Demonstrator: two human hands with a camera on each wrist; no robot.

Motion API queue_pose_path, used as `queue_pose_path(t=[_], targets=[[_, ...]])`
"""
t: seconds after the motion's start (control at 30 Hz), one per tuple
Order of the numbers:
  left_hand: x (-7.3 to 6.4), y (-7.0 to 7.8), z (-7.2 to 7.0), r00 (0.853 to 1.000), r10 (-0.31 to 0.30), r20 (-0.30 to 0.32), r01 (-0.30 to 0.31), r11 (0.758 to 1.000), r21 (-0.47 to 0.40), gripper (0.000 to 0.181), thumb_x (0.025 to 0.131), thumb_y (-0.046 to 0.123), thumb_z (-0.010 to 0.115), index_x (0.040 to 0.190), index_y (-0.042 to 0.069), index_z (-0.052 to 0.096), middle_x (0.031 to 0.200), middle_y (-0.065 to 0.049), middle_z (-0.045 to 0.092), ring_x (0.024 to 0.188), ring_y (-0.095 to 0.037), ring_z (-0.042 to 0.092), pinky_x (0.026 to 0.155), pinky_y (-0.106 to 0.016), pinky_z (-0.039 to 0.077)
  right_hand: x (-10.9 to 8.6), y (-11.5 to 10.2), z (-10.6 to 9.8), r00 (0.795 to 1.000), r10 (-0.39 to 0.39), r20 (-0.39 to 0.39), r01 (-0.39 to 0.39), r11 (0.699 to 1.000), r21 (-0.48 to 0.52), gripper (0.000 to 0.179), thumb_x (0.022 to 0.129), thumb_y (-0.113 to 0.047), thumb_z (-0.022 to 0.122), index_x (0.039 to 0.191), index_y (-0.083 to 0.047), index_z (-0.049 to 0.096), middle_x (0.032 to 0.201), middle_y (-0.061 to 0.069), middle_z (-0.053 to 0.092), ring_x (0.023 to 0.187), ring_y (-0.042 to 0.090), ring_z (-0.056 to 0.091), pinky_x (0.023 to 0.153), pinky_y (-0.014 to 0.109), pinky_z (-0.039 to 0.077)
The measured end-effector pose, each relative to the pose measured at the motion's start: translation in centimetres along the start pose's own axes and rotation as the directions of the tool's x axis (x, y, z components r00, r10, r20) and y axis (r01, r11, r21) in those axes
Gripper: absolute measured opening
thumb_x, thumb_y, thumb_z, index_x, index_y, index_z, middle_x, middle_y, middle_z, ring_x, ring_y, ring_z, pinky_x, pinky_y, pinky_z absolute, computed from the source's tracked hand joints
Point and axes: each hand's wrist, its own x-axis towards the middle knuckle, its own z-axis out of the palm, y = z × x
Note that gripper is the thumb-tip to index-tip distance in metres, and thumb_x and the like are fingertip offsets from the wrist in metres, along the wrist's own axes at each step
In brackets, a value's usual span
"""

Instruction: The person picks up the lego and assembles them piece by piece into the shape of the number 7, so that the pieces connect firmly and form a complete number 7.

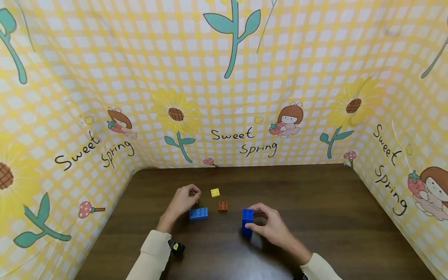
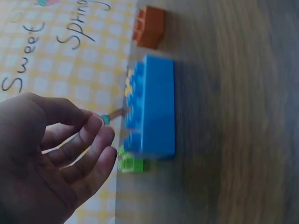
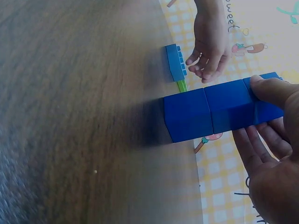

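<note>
My right hand point(image 1: 271, 225) grips an upright stack of dark blue toy bricks point(image 1: 247, 221) near its top, thumb on one side and fingers on the other. In the right wrist view the stack point(image 3: 210, 109) shows three bricks joined end to end. My left hand point(image 1: 184, 200) hovers just above and behind a light blue brick point(image 1: 198, 214), its fingers loosely curled with nothing between them. The left wrist view shows that light blue brick point(image 2: 159, 107) close by the fingertips and a green brick point(image 2: 133, 163) beyond it. From the head view, the left hand hides the green brick.
A yellow brick point(image 1: 215, 193) and an orange-brown brick point(image 1: 223, 206) lie on the dark wooden table point(image 1: 297, 190) between the hands. A yellow checked cloth point(image 1: 224, 116) hangs along the table's back and both sides.
</note>
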Motion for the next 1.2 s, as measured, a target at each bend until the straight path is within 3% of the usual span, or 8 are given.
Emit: queue_pose_path(t=[0.2, 0.33, 0.57, 0.8, 1.03, 1.2], targets=[[0.7, -0.9, -0.3, 0.998, -0.032, -0.048, 0.039, 0.986, 0.163, 0.012, 0.101, 0.012, 0.069, 0.107, 0.004, 0.075, 0.098, -0.008, 0.07, 0.081, -0.019, 0.062, 0.073, -0.037, 0.055, 0.0, 0.0, 0.0, 1.0, -0.004, 0.0, 0.004, 1.0, 0.004, 0.037, 0.088, -0.014, 0.089, 0.119, -0.009, 0.07, 0.113, 0.009, 0.077, 0.1, 0.019, 0.075, 0.093, 0.051, 0.062], [1.0, -0.9, -0.3, 0.997, -0.06, -0.044, 0.069, 0.972, 0.224, 0.014, 0.101, 0.015, 0.07, 0.109, 0.003, 0.071, 0.102, -0.011, 0.063, 0.081, -0.021, 0.058, 0.071, -0.037, 0.051, 0.0, 0.0, -0.1, 1.0, -0.005, 0.004, 0.005, 1.0, -0.001, 0.037, 0.088, -0.014, 0.089, 0.119, -0.01, 0.07, 0.112, 0.008, 0.077, 0.1, 0.016, 0.075, 0.092, 0.05, 0.062], [1.4, -0.9, 0.0, 0.99, -0.138, -0.002, 0.133, 0.953, 0.273, 0.039, 0.101, 0.027, 0.074, 0.124, -0.001, 0.059, 0.121, -0.023, 0.056, 0.087, -0.03, 0.059, 0.075, -0.045, 0.051, 0.0, -0.1, 0.0, 1.0, 0.001, 0.012, -0.001, 1.0, 0.006, 0.037, 0.089, -0.015, 0.088, 0.12, -0.01, 0.07, 0.112, 0.008, 0.077, 0.101, 0.015, 0.074, 0.093, 0.051, 0.062], [1.6, -0.7, 0.4, 0.983, -0.181, 0.016, 0.167, 0.934, 0.316, 0.063, 0.099, 0.033, 0.078, 0.139, -0.008, 0.052, 0.142, -0.035, 0.049, 0.121, -0.048, 0.059, 0.096, -0.059, 0.054, 0.0, 0.0, 0.0, 1.0, 0.0, 0.004, 0.0, 1.0, 0.004, 0.037, 0.089, -0.015, 0.088, 0.12, -0.01, 0.069, 0.112, 0.008, 0.077, 0.101, 0.015, 0.074, 0.093, 0.051, 0.061], [1.8, -0.8, 0.1, 0.982, -0.187, 0.031, 0.162, 0.914, 0.372, 0.054, 0.095, 0.019, 0.078, 0.136, -0.011, 0.061, 0.132, -0.031, 0.057, 0.112, -0.041, 0.06, 0.093, -0.056, 0.055, 0.0, -0.1, 0.0, 1.0, -0.002, -0.002, 0.002, 1.0, 0.002, 0.037, 0.089, -0.015, 0.088, 0.12, -0.01, 0.069, 0.114, 0.008, 0.076, 0.101, 0.018, 0.074, 0.093, 0.051, 0.061], [1.6, -0.9, 0.2, 0.984, -0.175, 0.033, 0.15, 0.914, 0.376, 0.055, 0.095, 0.02, 0.078, 0.138, -0.009, 0.062, 0.134, -0.03, 0.057, 0.116, -0.041, 0.057, 0.094, -0.056, 0.054, -0.1, 0.0, 0.0, 1.0, 0.003, -0.004, -0.003, 1.0, 0.001, 0.037, 0.089, -0.015, 0.088, 0.12, -0.01, 0.069, 0.115, 0.008, 0.076, 0.102, 0.017, 0.074, 0.094, 0.052, 0.061]])
